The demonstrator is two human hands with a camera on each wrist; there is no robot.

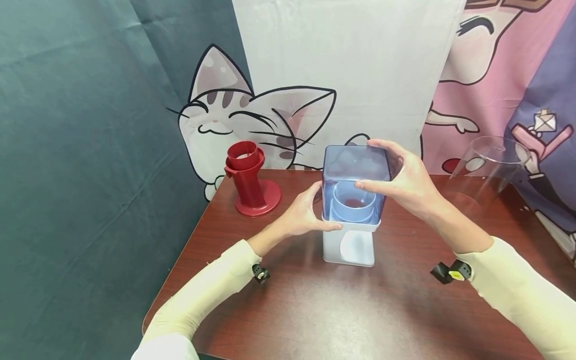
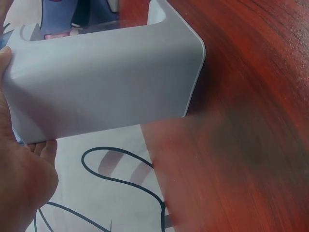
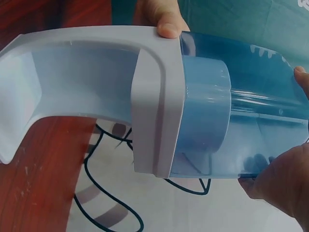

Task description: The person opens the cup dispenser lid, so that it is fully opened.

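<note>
A white stand (image 1: 335, 247) with a rounded opening in its front is on the table, with a see-through blue square cover (image 1: 356, 162) over its top. Inside the cover a round collar (image 3: 205, 104) shows through the blue wall. My left hand (image 1: 302, 212) grips the stand's upper part, thumb in front and fingers behind it. Higher up, my right hand (image 1: 411, 182) holds the cover from its right side, thumb across the front. The right wrist view shows the cover's edge meeting the stand's white rim (image 3: 159, 108).
A red stand (image 1: 249, 187) with a round base and an open tube stands at the back left. At the back right is a clear cylinder (image 1: 488, 170). The brown table (image 1: 279, 310) ends at a cartoon-printed curtain (image 1: 351, 65); a dark green curtain (image 1: 81, 175) hangs at left.
</note>
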